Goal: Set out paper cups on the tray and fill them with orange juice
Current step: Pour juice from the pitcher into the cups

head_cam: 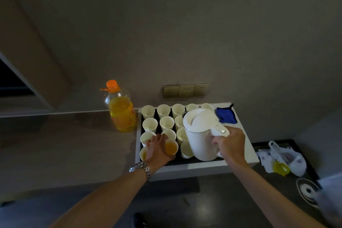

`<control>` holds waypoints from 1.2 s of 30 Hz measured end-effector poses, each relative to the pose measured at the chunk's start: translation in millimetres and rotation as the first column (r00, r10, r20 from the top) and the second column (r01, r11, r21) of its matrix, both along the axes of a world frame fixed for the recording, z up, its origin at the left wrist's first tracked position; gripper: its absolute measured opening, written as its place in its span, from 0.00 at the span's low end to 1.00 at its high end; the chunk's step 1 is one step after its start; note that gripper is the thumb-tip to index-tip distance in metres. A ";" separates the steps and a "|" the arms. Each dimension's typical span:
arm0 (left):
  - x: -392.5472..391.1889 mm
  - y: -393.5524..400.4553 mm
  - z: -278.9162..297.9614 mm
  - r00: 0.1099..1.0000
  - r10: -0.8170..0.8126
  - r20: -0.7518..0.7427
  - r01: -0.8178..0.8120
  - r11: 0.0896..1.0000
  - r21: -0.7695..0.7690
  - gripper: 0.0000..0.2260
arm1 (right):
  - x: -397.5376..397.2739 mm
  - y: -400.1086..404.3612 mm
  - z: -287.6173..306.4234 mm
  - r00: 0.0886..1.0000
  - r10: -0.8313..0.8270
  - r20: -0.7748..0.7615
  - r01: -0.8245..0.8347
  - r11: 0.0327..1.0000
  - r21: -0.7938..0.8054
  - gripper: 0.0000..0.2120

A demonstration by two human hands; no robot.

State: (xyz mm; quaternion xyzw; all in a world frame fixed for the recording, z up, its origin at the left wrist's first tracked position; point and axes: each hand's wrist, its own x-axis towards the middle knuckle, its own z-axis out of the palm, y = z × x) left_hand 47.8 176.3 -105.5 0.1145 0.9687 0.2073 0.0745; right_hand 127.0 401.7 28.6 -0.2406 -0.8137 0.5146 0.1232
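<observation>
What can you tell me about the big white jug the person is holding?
The big white jug looks like smooth plastic, with a rounded lid that is shut, a thin dark line around its body and a small oval button atop the handle. It stands upright at the near right of the black tray, in front of several white paper cups. The right hand has its grip curled round the handle. Whether it rests on the tray or is lifted cannot be told.

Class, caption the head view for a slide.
Right hand holds white kettle over tray; left hand steadies juice cup.
</observation>
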 end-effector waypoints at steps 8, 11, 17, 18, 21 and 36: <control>2.2 7.0 -11.3 0.999 -0.039 -0.014 0.037 0.994 -0.106 0.37 | 4.9 8.1 -8.1 0.999 -0.047 -0.004 0.047 0.996 -0.070 0.13; 2.4 9.1 -13.9 0.999 -0.046 0.003 0.045 0.989 -0.142 0.37 | 6.4 11.5 -12.3 0.998 -0.062 -0.013 0.061 0.995 -0.083 0.14; 2.8 13.1 -16.4 0.999 -0.042 0.015 0.044 0.983 -0.179 0.36 | 9.2 19.3 -19.7 0.996 -0.086 -0.001 0.086 0.993 -0.077 0.16; 2.7 13.9 -16.4 0.999 -0.040 0.017 0.043 0.983 -0.179 0.36 | 9.8 20.7 -19.7 0.996 -0.086 -0.003 0.086 0.993 -0.079 0.16; 1.9 15.8 -16.9 0.999 -0.041 0.027 0.045 0.981 -0.189 0.37 | 11.0 24.5 -21.1 0.996 -0.092 -0.006 0.091 0.991 -0.094 0.16; 40.7 71.0 24.6 0.998 0.046 0.044 -0.062 0.872 0.486 0.21 | 25.3 35.9 -31.6 0.994 -0.109 -0.026 0.103 0.980 -0.170 0.13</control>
